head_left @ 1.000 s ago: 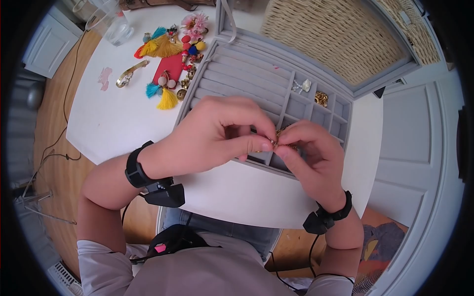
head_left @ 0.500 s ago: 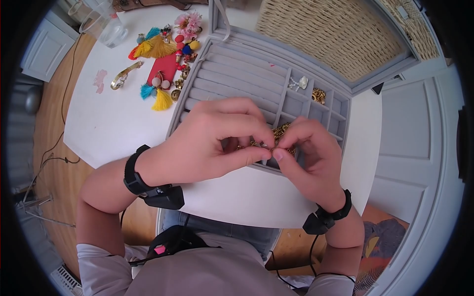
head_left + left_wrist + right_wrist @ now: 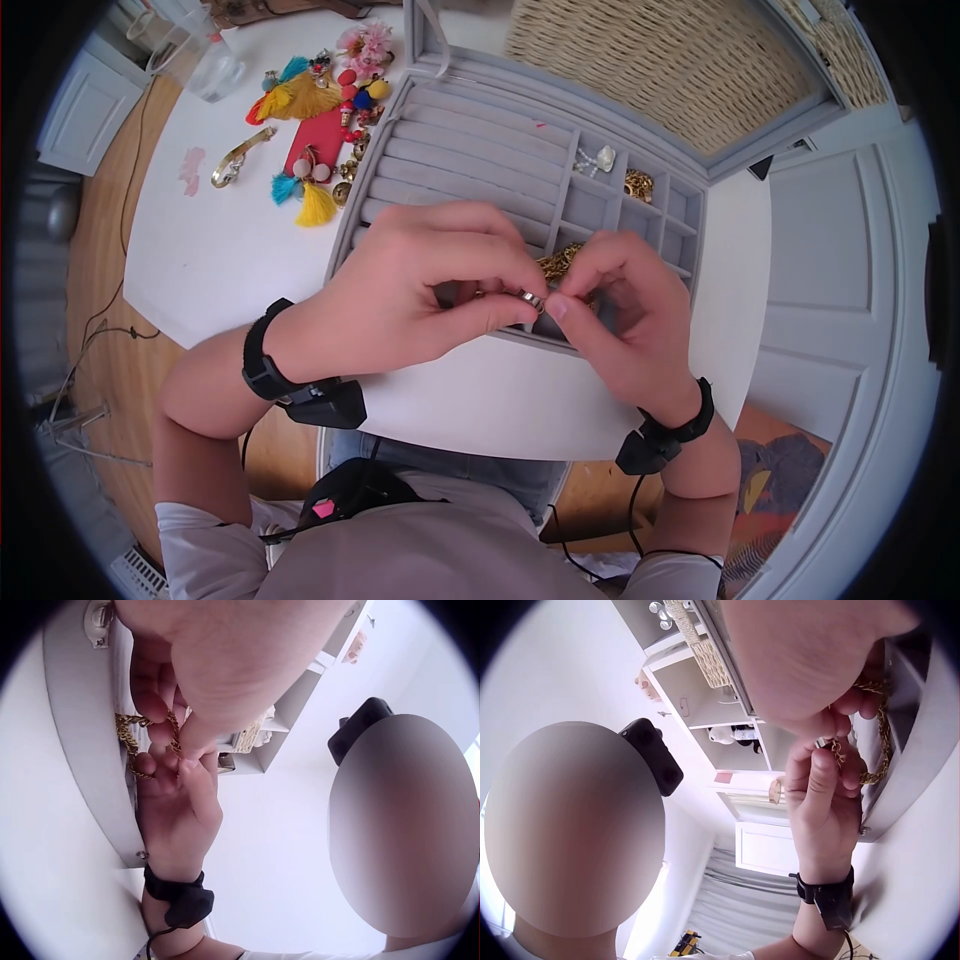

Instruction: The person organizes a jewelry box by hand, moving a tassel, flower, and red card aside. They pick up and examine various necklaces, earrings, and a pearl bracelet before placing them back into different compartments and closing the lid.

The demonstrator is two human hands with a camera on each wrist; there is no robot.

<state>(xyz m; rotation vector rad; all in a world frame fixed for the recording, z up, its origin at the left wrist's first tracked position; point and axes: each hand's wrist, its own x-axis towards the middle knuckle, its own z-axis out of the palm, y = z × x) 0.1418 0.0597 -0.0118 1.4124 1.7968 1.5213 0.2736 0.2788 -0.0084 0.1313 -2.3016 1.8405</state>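
Over the front of a grey jewelry box (image 3: 470,145), both hands work on a gold chain (image 3: 560,262). My left hand (image 3: 430,285) pinches a small metal clasp (image 3: 531,299) at the chain's end between thumb and index finger. Facing it, the right hand (image 3: 632,315) has thumb and index fingertips together right beside the clasp, gripping the chain's other end, largely hidden by the fingers. In the left wrist view, the twisted gold links (image 3: 126,736) loop between the hands and hang by the box's front wall. The right wrist view shows the loop (image 3: 886,742) passing under the fingers.
Small compartments at the box's right hold a pearly white flower piece (image 3: 604,158) and a gold chain bundle (image 3: 638,185). The box lid (image 3: 690,165) stands raised behind. Tasselled jewelry (image 3: 315,205), a gold bangle (image 3: 240,157) and a clear cup (image 3: 215,70) lie left on the white table (image 3: 200,270).
The fingertips have drawn slightly apart, and the clasp and more of the gold chain have come into sight. The head view has shifted, so the box and table appear farther left.
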